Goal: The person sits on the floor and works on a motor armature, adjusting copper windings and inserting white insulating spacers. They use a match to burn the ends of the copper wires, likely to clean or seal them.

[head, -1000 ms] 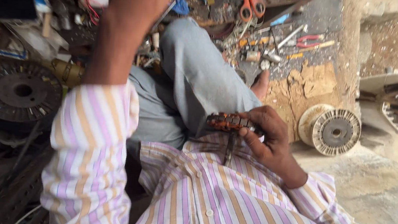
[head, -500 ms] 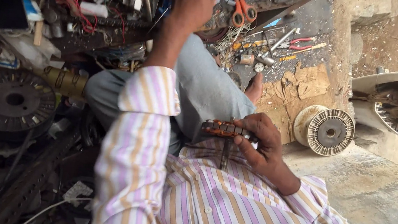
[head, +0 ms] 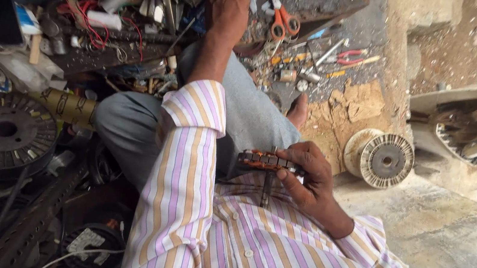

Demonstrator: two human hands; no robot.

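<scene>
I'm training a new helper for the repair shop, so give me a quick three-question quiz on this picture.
1. What does the right hand hold? A) pliers B) a copper-wound motor core C) a roll of tape
2. True or false: both hands grip the core.
3. Fill in: the left hand reaches into the tool clutter near scissors with ___ handles.

Key: 1 B. 2 False: only the right hand's fingers hold it. 3 orange.
</scene>
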